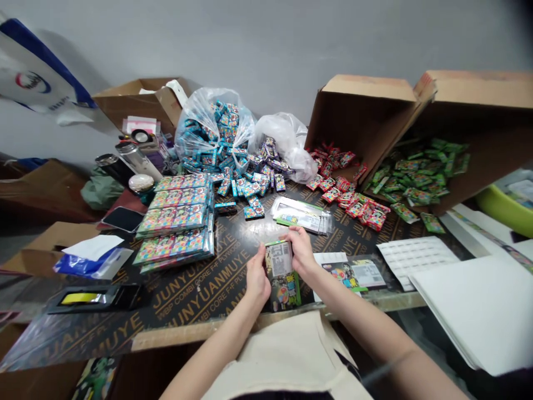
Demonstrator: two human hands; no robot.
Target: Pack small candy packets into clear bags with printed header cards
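Observation:
Both my hands hold a small printed packet (282, 275) upright over the near edge of the dark plywood table (208, 289). My left hand (257, 280) grips its left side with the fingers wrapped round. My right hand (300, 253) pinches its top right corner. Just behind lies a bunch of clear flat bags with green-edged cards (302, 215). To the right of the packet a printed card (353, 275) lies flat on the table.
Stacks of filled colourful packs (177, 222) lie at left. Behind them stand a plastic bag of blue sweets (216, 139), red sweets (350, 194) spilling from a tipped carton (362, 116), and green ones (416, 178) from another. White sheets (478, 305) lie at right, with a sticker sheet (416, 255) beside them.

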